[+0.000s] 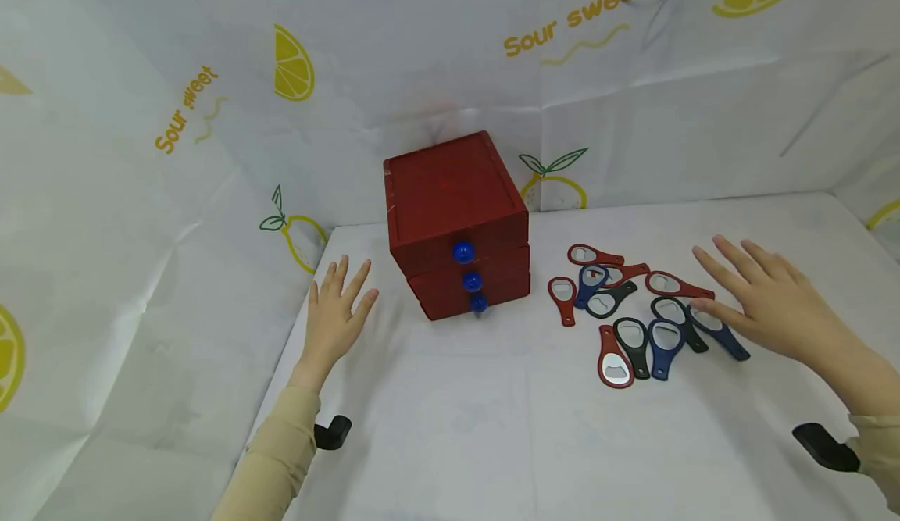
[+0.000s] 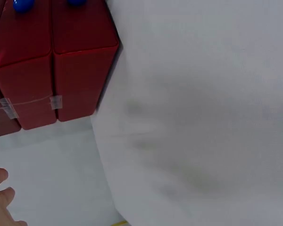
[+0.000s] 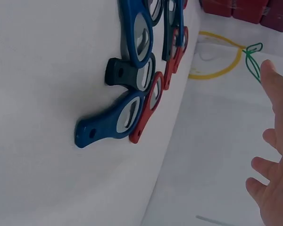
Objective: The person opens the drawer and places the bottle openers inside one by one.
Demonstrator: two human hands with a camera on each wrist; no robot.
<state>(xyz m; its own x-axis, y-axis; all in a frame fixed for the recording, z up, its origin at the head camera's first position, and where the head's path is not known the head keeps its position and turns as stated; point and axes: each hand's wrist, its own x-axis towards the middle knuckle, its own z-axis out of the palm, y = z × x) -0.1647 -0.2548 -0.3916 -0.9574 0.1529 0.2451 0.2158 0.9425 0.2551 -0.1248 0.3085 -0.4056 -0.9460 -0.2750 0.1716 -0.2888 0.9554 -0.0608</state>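
Note:
My left hand is held with its fingers spread, just left of a red drawer box, and holds nothing. The box has three drawers, each with a blue round knob on its front. On the right, my right hand hovers with straight, spread fingers beside a loose group of bottle openers. Nearest to it is a blue bottle opener, which its thumb overlaps in the head view. Red, blue and dark green openers lie around it, among them a red bottle opener at the front.
A white sheet covers the table and hangs behind it as a backdrop with lemon prints and lettering. The table's left edge runs beneath my left arm. Black wrist mounts stick out from both sleeves.

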